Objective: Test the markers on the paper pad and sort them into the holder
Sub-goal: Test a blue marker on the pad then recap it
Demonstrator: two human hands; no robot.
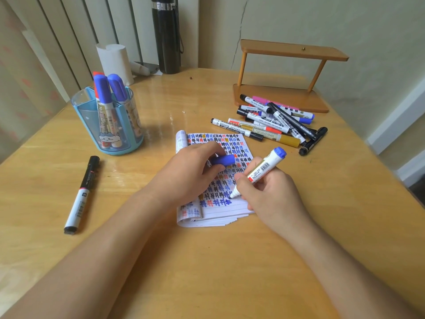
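Blue marker [259, 171], uncapped, was gripped in the right hand [271, 192], fingers curled round the barrel. I saw its white tip down on the paper pad [227, 211], at the lowest row of blue marks, near the pad's right edge. The left hand [190, 171] rested on the pad's left half, thumb and fingers pinching the blue cap [224, 160] over the page. The page was covered in rows of blue, black, red and yellow test marks, with a few lines bare at the bottom.

The holder [110, 125], clear blue plastic, stood far-left of the pad with two blue-capped markers [103, 93] upright in it. I couldn't tell what the red thing behind them was. A loose marker pile [271, 123] lay far-right of the pad, partly on the base of a wooden rack [287, 72]. One black-and-white marker [81, 194] lay left of the pad, well apart, on the bench [207, 261]. A black flask [166, 35] and a white roll [115, 63] stood beyond the pad.
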